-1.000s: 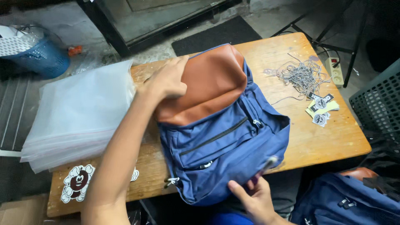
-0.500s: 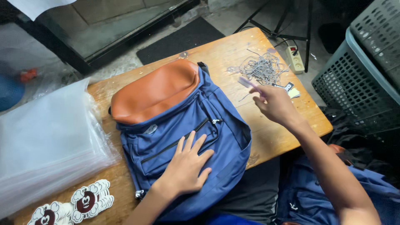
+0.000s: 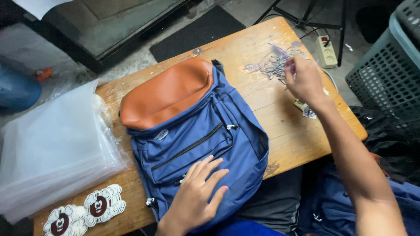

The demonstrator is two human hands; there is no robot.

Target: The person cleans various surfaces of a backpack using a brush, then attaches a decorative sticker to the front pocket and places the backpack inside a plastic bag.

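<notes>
1. Across the wooden desk (image 3: 288,135) lies a blue backpack (image 3: 205,144) with a tan leather flap (image 3: 168,94), its lower end hanging over the near edge.
2. Left hand (image 3: 197,199) rests flat on the front pocket, fingers spread.
3. Right hand (image 3: 306,81) is at a tangle of tag strings (image 3: 273,65); its fingertips are hidden, so whether it pinches anything can't be told.
4. Clear bags (image 3: 52,148) and round stickers (image 3: 85,212) sit left, partly cut off.

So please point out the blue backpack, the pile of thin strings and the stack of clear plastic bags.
blue backpack (image 3: 205,131), head view, on its blue front pocket panel.
pile of thin strings (image 3: 272,65), head view, on the tangled middle, left of the right hand.
stack of clear plastic bags (image 3: 52,144), head view, on the top bag.
</notes>
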